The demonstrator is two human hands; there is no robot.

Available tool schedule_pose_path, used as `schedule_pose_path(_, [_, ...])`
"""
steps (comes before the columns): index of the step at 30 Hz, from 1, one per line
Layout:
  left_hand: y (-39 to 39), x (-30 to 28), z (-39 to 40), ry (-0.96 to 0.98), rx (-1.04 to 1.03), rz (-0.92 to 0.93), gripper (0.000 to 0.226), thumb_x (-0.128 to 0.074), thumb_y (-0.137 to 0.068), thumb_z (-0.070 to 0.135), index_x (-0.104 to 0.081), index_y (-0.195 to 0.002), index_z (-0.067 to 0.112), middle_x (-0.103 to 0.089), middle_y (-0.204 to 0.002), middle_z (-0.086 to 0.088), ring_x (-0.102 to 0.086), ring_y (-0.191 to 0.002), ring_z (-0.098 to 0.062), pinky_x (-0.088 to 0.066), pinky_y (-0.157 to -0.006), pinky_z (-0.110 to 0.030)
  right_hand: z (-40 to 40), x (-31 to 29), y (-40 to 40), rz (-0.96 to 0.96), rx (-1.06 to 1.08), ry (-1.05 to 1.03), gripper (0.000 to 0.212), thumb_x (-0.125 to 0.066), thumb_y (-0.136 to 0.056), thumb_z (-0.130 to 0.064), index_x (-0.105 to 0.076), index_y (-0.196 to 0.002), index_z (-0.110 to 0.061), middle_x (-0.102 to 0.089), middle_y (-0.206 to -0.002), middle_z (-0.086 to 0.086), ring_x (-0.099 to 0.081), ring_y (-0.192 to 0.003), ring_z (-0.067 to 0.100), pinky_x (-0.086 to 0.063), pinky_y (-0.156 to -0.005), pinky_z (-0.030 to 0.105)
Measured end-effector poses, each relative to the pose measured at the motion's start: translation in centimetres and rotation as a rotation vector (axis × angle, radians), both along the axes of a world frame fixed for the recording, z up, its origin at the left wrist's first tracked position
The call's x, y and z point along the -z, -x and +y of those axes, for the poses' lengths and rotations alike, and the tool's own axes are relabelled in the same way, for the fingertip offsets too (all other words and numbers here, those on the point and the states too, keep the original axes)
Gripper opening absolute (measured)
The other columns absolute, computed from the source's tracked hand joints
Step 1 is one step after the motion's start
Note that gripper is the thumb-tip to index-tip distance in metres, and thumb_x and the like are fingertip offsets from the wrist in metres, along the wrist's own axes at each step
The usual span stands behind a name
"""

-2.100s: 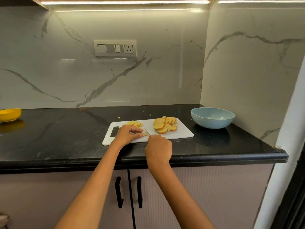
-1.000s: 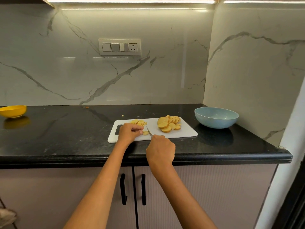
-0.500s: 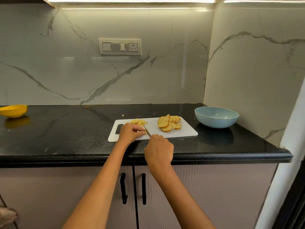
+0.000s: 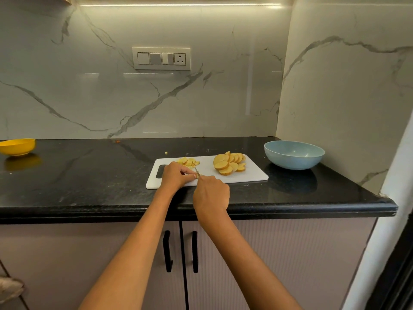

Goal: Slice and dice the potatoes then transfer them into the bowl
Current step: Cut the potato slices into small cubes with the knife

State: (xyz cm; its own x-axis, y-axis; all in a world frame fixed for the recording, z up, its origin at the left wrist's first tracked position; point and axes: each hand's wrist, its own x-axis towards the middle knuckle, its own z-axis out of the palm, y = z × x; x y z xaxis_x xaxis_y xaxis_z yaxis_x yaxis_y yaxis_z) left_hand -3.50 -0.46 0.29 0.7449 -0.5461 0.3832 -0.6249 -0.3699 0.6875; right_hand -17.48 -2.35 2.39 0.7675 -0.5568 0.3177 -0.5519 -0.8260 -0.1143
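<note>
Pinching a small yellow potato piece (image 4: 198,175) near the white board's (image 4: 250,176) front edge, the left hand (image 4: 175,176) steadies it; right hand (image 4: 211,194), fingers curled round the knife (image 4: 197,170), blade just right.

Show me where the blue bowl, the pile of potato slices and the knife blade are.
blue bowl (image 4: 288,163): head view, on its outer front wall.
potato slices (image 4: 223,164): head view, on the big front slice.
knife blade (image 4: 196,170): head view, on the bare steel between the two hands.
</note>
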Motion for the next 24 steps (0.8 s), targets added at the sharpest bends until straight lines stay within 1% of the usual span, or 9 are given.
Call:
schedule_pose_path(3, [0.0,0.0,0.0,-0.001,-0.010,-0.006,0.018,-0.069,-0.080,0.010,-0.073,-0.097,0.004,-0.070,-0.101,-0.012,-0.043,-0.063,0.002,-0.035,-0.053,-0.002,-0.3,-0.3,-0.2,0.022,-0.044,-0.005,0.027,-0.039,-0.099,-0.012,-0.050,-0.123,-0.009,-0.058,-0.115,0.006,-0.059,-0.102,0.019,-0.036,-0.069,0.024])
schedule_pose_path(7, [0.1,0.3,-0.2,-0.001,-0.029,-0.021,0.015,-0.068,-0.081,0.011,-0.074,-0.093,0.006,-0.071,-0.096,-0.007,-0.047,-0.065,-0.003,-0.036,-0.060,-0.016,-0.9,-0.1,0.4,0.019,-0.070,-0.003,0.027,-0.041,-0.099,-0.014,-0.050,-0.124,-0.010,-0.058,-0.117,0.008,-0.059,-0.103,0.020,-0.036,-0.071,0.025])
schedule_pose_path(11, [0.0,0.3,-0.1,0.023,0.014,-0.011,0.012,-0.069,-0.080,0.010,-0.075,-0.090,0.007,-0.071,-0.101,-0.005,-0.056,-0.088,-0.012,-0.039,-0.074,-0.023,-1.1,-0.1,0.5,0.008,-0.079,-0.006,0.027,-0.042,-0.098,-0.014,-0.051,-0.123,-0.010,-0.058,-0.115,0.008,-0.059,-0.102,0.020,-0.036,-0.071,0.025])
schedule_pose_path(12, [0.0,0.3,0.0,0.007,0.003,-0.008,0.012,-0.069,-0.081,0.011,-0.075,-0.090,0.007,-0.071,-0.101,-0.004,-0.057,-0.088,-0.013,-0.039,-0.074,-0.023,-1.2,-0.1,0.5,0.008,-0.083,-0.009,0.027,-0.042,-0.098,-0.014,-0.051,-0.123,-0.010,-0.058,-0.115,0.008,-0.059,-0.102,0.021,-0.036,-0.070,0.025])
schedule_pose_path(14, [-0.2,0.2,-0.1,-0.006,-0.003,0.002,0.013,-0.069,-0.081,0.011,-0.074,-0.091,0.007,-0.071,-0.100,-0.004,-0.055,-0.078,-0.008,-0.040,-0.067,-0.017,-1.4,-0.1,0.5,0.013,-0.090,-0.008,0.027,-0.042,-0.098,-0.014,-0.051,-0.123,-0.010,-0.058,-0.116,0.008,-0.059,-0.102,0.021,-0.036,-0.070,0.025])
schedule_pose_path(16, [-0.2,0.0,-0.1,-0.024,-0.004,0.003,0.014,-0.068,-0.081,0.011,-0.074,-0.093,0.006,-0.071,-0.097,-0.005,-0.049,-0.065,-0.002,-0.035,-0.056,-0.010,-1.5,-0.2,0.5,0.019,-0.092,0.008,0.027,-0.042,-0.098,-0.014,-0.051,-0.123,-0.009,-0.058,-0.116,0.008,-0.059,-0.102,0.021,-0.037,-0.072,0.026])
schedule_pose_path(18, [-0.1,-0.2,-0.1,-0.035,-0.009,0.003,0.015,-0.069,-0.081,0.012,-0.074,-0.094,0.006,-0.071,-0.095,-0.007,-0.046,-0.060,-0.001,-0.031,-0.052,-0.007,-1.6,-0.4,0.2,0.022,-0.100,0.043,0.027,-0.040,-0.099,-0.012,-0.051,-0.123,-0.009,-0.058,-0.117,0.008,-0.058,-0.103,0.021,-0.038,-0.075,0.026])
schedule_pose_path(21, [0.0,0.0,-0.2,-0.025,-0.005,-0.009,0.014,-0.069,-0.081,0.012,-0.074,-0.092,0.006,-0.071,-0.097,-0.006,-0.046,-0.060,-0.002,-0.033,-0.054,-0.010,-1.8,-0.4,0.1,0.027,-0.109,0.082,0.027,-0.038,-0.099,-0.011,-0.052,-0.122,-0.009,-0.058,-0.116,0.008,-0.059,-0.102,0.021,-0.037,-0.074,0.026])
schedule_pose_path(24, [0.0,0.2,-0.2,-0.015,-0.015,-0.028,0.013,-0.068,-0.081,0.011,-0.074,-0.091,0.006,-0.072,-0.099,-0.006,-0.047,-0.066,-0.004,-0.037,-0.060,-0.018,-2.0,0.2,0.3,0.039,-0.105,0.133,0.025,-0.039,-0.099,-0.011,-0.052,-0.121,-0.009,-0.059,-0.113,0.007,-0.060,-0.100,0.020,-0.036,-0.070,0.025])
